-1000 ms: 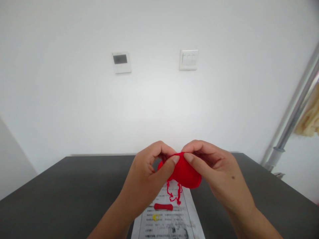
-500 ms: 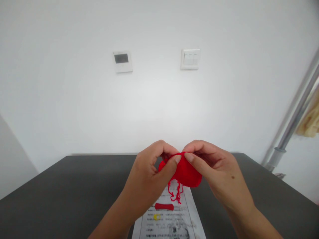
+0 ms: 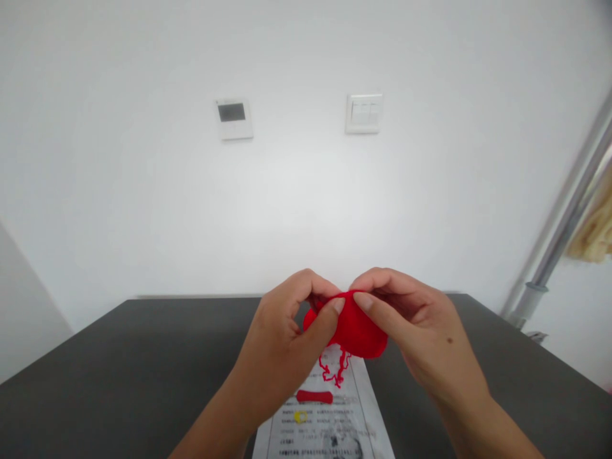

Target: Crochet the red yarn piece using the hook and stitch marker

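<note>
Both hands pinch the top edge of a soft red piece of fabric [image 3: 359, 335], held up over the dark table. My left hand [image 3: 291, 338] has thumb and forefinger closed on its upper left part. Close beside it, my right hand [image 3: 421, 331] grips the same edge between thumb and forefinger. Crinkled red yarn [image 3: 340, 370] dangles below the fabric. Underneath lies a printed sheet of paper [image 3: 356, 408]. A red handle [image 3: 314, 397] of some tool rests on the sheet, its left end hidden by my left hand. A small yellow ring [image 3: 300, 417] lies near it.
The dark grey table [image 3: 182, 357] reaches back to a white wall. On that wall are a thermostat panel [image 3: 234, 119] and a light switch [image 3: 363, 114]. A grey pipe [image 3: 564, 229] runs down at the right, beside something pale yellow [image 3: 595, 229].
My hands keep their pinch on the red fabric and have barely moved. The hanging yarn has swung slightly left and up.
</note>
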{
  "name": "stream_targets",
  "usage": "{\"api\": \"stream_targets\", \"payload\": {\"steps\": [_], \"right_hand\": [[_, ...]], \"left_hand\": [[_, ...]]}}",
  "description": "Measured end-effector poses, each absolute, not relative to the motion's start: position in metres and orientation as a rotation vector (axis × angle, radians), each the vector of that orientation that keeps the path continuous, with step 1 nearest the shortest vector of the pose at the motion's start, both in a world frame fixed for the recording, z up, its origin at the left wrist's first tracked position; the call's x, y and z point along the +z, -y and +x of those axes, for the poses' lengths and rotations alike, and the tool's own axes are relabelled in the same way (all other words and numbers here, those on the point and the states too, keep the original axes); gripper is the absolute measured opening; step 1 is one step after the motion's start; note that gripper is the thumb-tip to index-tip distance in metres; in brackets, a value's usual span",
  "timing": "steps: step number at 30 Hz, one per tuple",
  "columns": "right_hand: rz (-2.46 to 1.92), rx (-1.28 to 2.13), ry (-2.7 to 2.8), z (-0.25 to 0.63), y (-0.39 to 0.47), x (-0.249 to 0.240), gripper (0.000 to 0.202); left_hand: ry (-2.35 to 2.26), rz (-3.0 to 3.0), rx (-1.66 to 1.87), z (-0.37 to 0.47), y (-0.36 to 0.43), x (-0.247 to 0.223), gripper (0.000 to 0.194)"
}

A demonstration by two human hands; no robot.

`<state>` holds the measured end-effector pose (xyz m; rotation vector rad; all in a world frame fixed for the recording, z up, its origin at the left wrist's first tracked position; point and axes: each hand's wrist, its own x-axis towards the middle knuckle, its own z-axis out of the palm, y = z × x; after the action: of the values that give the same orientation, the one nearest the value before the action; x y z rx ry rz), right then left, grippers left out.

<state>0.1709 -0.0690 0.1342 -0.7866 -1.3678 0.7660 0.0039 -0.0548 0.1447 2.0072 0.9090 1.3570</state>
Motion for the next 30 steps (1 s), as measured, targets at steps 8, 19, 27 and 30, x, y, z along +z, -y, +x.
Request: {"api": "stream_targets", "payload": {"steps": [8, 19, 27, 30], "right_hand": [[-0.787, 0.783, 1.358, 0.1708, 0.0687, 0.1335, 0.007], [-0.809, 0.754, 1.396, 0.1701, 0.0689, 0.1340, 0.008], [-0.792, 0.786, 1.381, 0.1706, 0.0686, 0.1320, 0.009], [-0.784, 0.791, 1.368, 0.1706, 0.0683, 0.1307, 0.008]], "left_hand": [[-0.826, 1.847, 1.274, 0.0037, 0.0519, 0.1432, 0.012], [-0.858, 1.882, 1.286, 0.0040, 0.0544, 0.1454, 0.011], [-0.889, 1.963, 1.310, 0.0038, 0.0560, 0.1469, 0.012], [-0.886, 1.934, 1.292, 0.0041, 0.0552, 0.1467, 0.011]]}}
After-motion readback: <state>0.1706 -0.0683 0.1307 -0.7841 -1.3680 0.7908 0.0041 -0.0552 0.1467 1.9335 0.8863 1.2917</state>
